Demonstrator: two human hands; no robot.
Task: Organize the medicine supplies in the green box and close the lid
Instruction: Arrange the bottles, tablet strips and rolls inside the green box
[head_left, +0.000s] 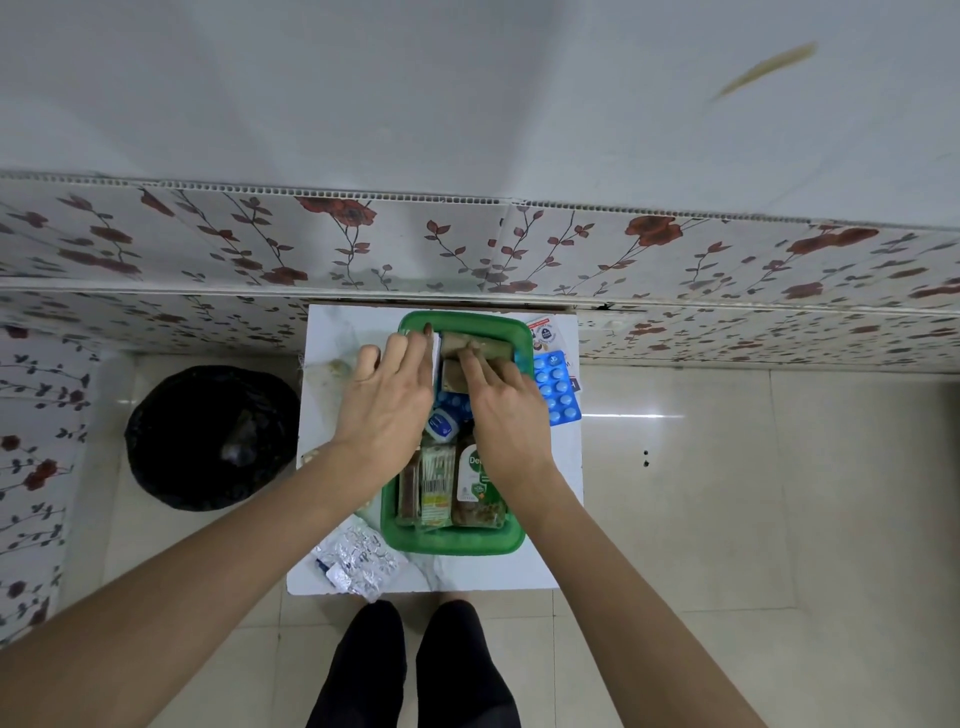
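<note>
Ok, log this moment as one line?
phase: packing | left hand: on white pack at box far end | right hand: pressing brown packets | blue strip, foil strips: outside | lid: unseen

A small white table (563, 467) stands on the tiled floor (727, 519). On it rest the green box (452, 540), a crumpled foil blister strip (358, 564), a blue blister pack (557, 387) and, blurred, possibly a printed leaflet (545, 332).
</note>
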